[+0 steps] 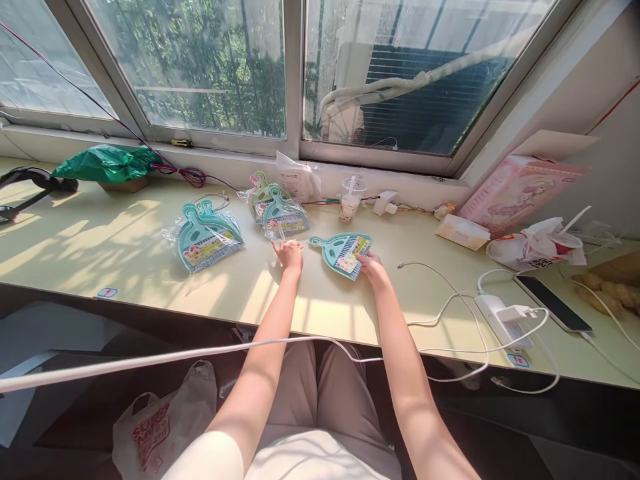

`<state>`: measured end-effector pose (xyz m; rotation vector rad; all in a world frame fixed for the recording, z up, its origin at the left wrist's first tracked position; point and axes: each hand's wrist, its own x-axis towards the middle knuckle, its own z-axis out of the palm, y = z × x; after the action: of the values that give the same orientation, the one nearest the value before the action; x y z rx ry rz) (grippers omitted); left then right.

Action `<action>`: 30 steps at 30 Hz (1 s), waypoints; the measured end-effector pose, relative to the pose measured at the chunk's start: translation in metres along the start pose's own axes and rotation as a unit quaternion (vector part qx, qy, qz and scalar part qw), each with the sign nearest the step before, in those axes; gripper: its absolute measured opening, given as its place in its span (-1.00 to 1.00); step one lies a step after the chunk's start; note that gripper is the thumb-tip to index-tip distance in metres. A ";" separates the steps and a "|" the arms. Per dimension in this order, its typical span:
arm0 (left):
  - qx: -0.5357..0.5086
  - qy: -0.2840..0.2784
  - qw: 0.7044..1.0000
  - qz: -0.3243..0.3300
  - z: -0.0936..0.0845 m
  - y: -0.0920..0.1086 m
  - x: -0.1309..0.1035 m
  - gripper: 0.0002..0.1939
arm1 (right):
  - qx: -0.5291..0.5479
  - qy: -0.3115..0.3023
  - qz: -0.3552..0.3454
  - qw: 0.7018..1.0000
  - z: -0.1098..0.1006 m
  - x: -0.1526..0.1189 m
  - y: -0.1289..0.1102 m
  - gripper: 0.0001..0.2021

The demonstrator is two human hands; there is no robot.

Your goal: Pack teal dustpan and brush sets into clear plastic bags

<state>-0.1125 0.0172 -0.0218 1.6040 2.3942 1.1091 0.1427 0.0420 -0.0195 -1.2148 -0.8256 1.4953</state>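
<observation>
A teal dustpan set is held at the centre of the scene, its looped handle pointed left and its wide edge right. It is gripped at the near right corner by the right hand, with the thumb laid over the printed label; whether it is fully lifted cannot be told. Just left of the handle, the left hand is placed with fingers partly curled; whether anything is pinched there cannot be told. The step in hand is judged to be the handling of this single set. For the next move, a firm corner grip and a free left hand seem to be called for, kept out of the loose film nearby.

Just beyond the left hand, a wrapped teal set is seen; farther left, a wrapped bundle is laid on the surface. A lidded cup is stood on the far side.
</observation>
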 end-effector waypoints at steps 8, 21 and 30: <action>-0.062 0.046 0.996 0.039 -0.015 0.016 -0.012 -0.76 | 0.025 -0.030 0.000 0.999 0.002 -0.004 -0.003 -0.76; -0.147 -0.036 0.954 0.258 -0.021 0.057 -0.042 -0.73 | 0.106 -0.018 -0.047 0.993 0.031 -0.007 0.008 -0.68; -0.519 -0.193 0.828 -0.085 -0.013 0.055 -0.022 -0.46 | 0.125 -0.019 -0.092 0.988 0.039 -0.011 0.014 -0.65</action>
<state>-0.0646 0.0033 0.0125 1.0284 1.2106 1.4627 0.1010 0.0307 -0.0187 -0.9018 -0.7295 1.4267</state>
